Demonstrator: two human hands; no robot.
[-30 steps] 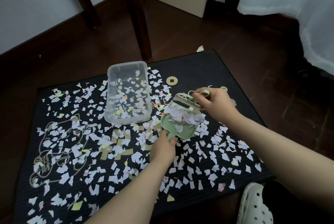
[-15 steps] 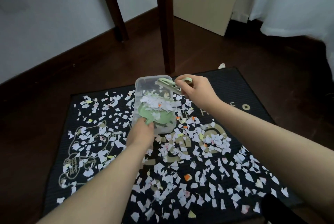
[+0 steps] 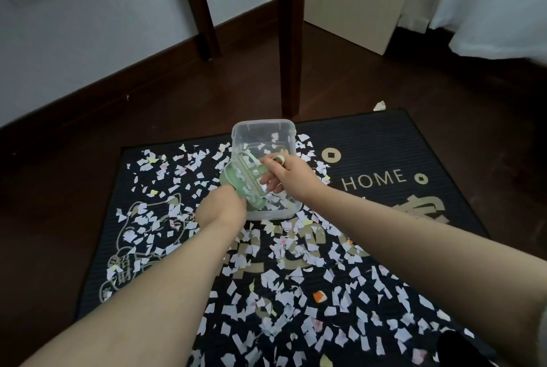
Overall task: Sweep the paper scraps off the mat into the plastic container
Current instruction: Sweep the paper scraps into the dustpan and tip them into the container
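Lower frame: two bare forearms reach in over the paper scraps (image 3: 284,260), thick across the near half of the mat (image 3: 370,136). Centre frame, we are at the emptying step. The left hand (image 3: 220,208) is wrapped on the handle of a green dustpan (image 3: 228,177), fingertips hidden behind the knuckles. The pan is tipped over the near-left corner of the plastic container (image 3: 263,124). The right hand (image 3: 291,178) pinches the handle of a matching brush (image 3: 251,174) btwn thumb and forefinger, other fingers loosely apart below, w/ the brush head laid across the pan's mouth. The container stands on the mat just above centre, a thin layer of scraps inside, more strewn round it on both sides. We judge the job well short of done, since most of the mat is covered. Next move calls for raking the last bits off the pan w/ the brush, w/o spilling over the rim, then bringing both tools back down to the mat for a fresh load. Beyond the mat's far edge, right of centre, one stray scrap (image 3: 379,106) lies on the dark floor. At top are two wooden legs (image 3: 290,41).
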